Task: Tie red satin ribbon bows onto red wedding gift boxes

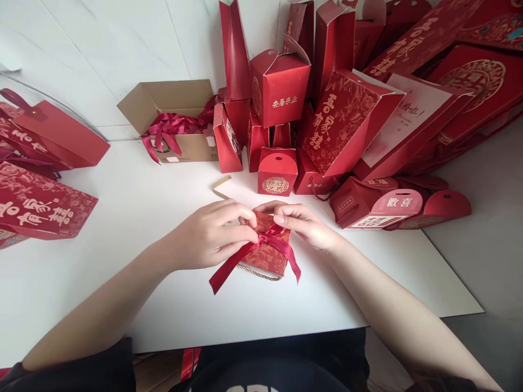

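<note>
A small red gift box (pixel 267 264) with an orange-gold floral pattern lies on the white table in front of me. A dark red satin ribbon (pixel 231 268) is knotted across its top, its two tails hanging over the near side. My left hand (pixel 218 231) is closed, fingers pinched on the ribbon by the knot. My right hand (pixel 308 220) grips the box at its far right corner, thumb on top and fingers partly hidden behind. A twisted gold cord (pixel 255 272) runs along the near edge of the box.
A cardboard box (pixel 188 148) full of red ribbons stands at the back. Red gift boxes (pixel 281 81) and bags are piled along the wall and to the right. More red bags (pixel 44 204) lie at the left. A thin tan strip (pixel 220 188) lies beyond my left hand.
</note>
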